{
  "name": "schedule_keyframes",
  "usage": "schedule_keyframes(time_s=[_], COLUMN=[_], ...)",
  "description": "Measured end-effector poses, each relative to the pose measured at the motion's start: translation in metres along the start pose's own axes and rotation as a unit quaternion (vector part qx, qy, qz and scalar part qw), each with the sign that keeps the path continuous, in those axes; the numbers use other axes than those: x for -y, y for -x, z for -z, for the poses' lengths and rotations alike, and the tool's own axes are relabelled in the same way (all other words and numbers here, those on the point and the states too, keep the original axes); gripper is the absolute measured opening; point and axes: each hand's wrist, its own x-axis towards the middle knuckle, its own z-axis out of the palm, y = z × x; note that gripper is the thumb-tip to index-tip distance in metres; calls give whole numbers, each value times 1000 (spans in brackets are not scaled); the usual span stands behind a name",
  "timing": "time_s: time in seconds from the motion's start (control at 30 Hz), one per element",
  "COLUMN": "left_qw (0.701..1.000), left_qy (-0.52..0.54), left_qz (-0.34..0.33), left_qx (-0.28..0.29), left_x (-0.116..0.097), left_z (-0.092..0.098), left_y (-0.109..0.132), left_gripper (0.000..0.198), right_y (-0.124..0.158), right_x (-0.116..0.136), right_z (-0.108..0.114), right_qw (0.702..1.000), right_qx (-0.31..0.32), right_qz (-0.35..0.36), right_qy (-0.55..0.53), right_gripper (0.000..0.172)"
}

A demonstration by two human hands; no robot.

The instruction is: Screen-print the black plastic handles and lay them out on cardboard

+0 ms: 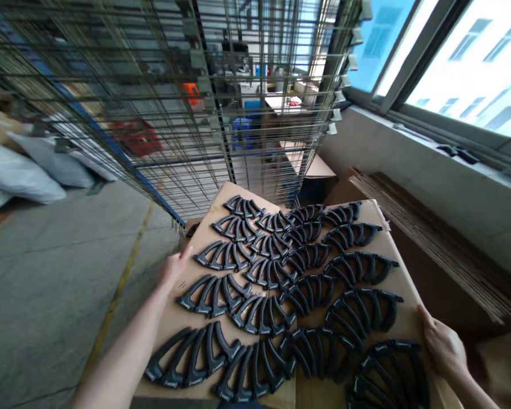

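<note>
Between my two hands is a large cardboard sheet (234, 196), bent a little along its middle. Rows of curved black plastic parts (264, 315), shaped like handles, lie fanned out in groups across it. My left hand (174, 268) is closed on the sheet's left edge, its thumb on top and the other fingers hidden below. On the right edge, my right hand (443, 345) grips the board in the same way, fingers mostly hidden underneath. Just past the sheet's far edge stands a tall wire rack (213, 113) with many stacked wire shelves.
Flattened cardboard (426, 244) leans under the window ledge (434, 142) on the right. White sacks (21, 165) lie on the floor at left, near a yellow floor line (123, 278). Behind the rack are a red crate (136, 137), a blue stool (241, 133) and a worktable (283, 104).
</note>
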Motion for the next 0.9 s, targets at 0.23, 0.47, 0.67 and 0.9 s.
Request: schedule_keyframes(time_s=[0.23, 0.47, 0.67, 0.9], left_qw=[995, 987, 982, 978], left_qy=[7, -1, 1, 13], left_qz=[96, 156, 186, 207], left_qx=[-17, -27, -35, -14], left_x=[102, 162, 182, 218], left_z=[-23, -67, -108, -146], left_y=[-65, -121, -155, -181], left_gripper=[67, 74, 76, 78], right_y=[-60, -106, -128, -154], right_x=[134, 217, 253, 243], right_z=[-139, -248, -309, -347], right_qw=[995, 992, 992, 989], right_qx=[91, 114, 99, 113], right_qz=[-4, 51, 73, 65], right_qy=[-43, 8, 17, 63], right_gripper=[61, 66, 72, 71])
